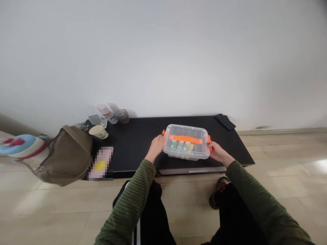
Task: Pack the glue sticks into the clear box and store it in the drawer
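A clear plastic storage box (186, 131) with a lidded top and an orange carrying handle is at the front middle of the black cabinet (138, 136). Through its wall show several small packets in green, white and yellow. My left hand (156, 146) grips its left end by the orange latch, while my right hand (217, 152) grips the right end at the other latch. The fingers of both hands are partly hidden by the box. Whether its base touches the cabinet top or is slightly raised, I cannot tell.
Left on the cabinet stand a paper cup (98, 132), a spray can (108, 115) and a dark glass (122, 116). A brown bag (67, 153) hangs over the left end, beside a blurred-out item (100, 165). At the back right lies a black remote-like object (225, 122). A white wall rises behind.
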Motion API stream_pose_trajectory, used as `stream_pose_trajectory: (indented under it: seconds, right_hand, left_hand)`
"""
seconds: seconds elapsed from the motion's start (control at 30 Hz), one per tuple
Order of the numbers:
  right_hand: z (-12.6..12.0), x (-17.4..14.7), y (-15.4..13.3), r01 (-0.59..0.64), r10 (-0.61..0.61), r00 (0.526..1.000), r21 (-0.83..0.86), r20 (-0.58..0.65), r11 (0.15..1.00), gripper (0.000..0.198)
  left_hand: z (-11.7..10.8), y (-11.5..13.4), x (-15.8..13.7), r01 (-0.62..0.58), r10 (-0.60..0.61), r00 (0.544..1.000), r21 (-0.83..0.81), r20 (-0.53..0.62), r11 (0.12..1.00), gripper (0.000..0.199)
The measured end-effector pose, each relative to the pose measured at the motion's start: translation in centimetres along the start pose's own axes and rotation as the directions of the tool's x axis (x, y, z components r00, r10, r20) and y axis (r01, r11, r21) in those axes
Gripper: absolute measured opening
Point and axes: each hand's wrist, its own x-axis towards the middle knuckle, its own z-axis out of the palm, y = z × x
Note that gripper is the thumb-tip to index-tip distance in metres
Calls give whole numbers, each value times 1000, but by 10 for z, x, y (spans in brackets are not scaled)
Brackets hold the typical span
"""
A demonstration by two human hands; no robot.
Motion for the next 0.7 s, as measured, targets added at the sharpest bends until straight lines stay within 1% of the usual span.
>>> stream_pose_trajectory:
  seconds: [0.07,0.13,0.17,0.2,0.23,0.27,0.3,0.33,0.37,0.4,0.43,0.47,0.5,0.6,0.67,0.7]
  right_hand:
    - [3,-2,-5,-56,53,997,64,50,996,19]
    - [7,-4,-10,-117,115,992,46,57,992,18]
    - [9,-5,-13,-150,150,988,-5,37,989,18]
    - [11,-5,-15,-183,184,983,-89,3,979,19]
    - [11,-5,-17,-199,192,980,-201,-54,959,20]
    - [12,-5,-19,-181,146,981,-334,-127,925,22]
    - [12,-5,-20,-126,34,980,-475,-197,871,23]
    - [12,-5,-21,-48,-128,962,-607,-243,793,25]
    - [12,-5,-21,35,-299,921,-711,-250,703,29]
    - [13,-5,-21,111,-440,869,-776,-227,620,34]
    - [15,-4,-21,171,-530,825,-809,-194,562,39]
    - [17,-4,-20,206,-569,806,-822,-165,531,44]
    - [20,-3,-20,222,-570,810,-829,-136,513,46]
    - [31,-1,-17,213,-501,864,-867,-48,450,48]
    - [37,-3,-16,188,-481,876,-897,-31,400,42]
    - [40,-4,-15,178,-491,870,-906,-37,384,38]
  left_hand:
    - [-3,-3,3,47,-46,998,-32,42,998,34]
    - [-5,-6,5,75,-70,995,-69,69,995,33]
    - [-5,-8,5,82,-76,995,-84,71,993,32]
    - [-6,-9,5,85,-78,995,-97,68,992,32]
    - [-6,-10,5,85,-79,995,-105,63,991,32]
    - [-6,-11,4,85,-79,995,-111,59,990,32]
    - [-5,-11,4,84,-78,995,-115,56,990,32]
    - [-5,-12,3,82,-76,996,-117,54,990,33]
    - [-5,-12,3,80,-74,996,-120,52,990,33]
    - [-5,-12,2,78,-73,996,-123,50,989,33]
    - [-5,-12,2,76,-70,996,-129,49,989,34]
    - [-5,-11,1,74,-68,997,-137,48,988,34]
    - [-5,-11,0,72,-66,997,-149,48,986,35]
    - [-4,-8,-3,86,-74,995,-190,71,978,38]
    - [-3,-8,-4,118,-97,989,-212,109,970,44]
    - [-2,-9,-4,134,-108,986,-222,124,966,49]
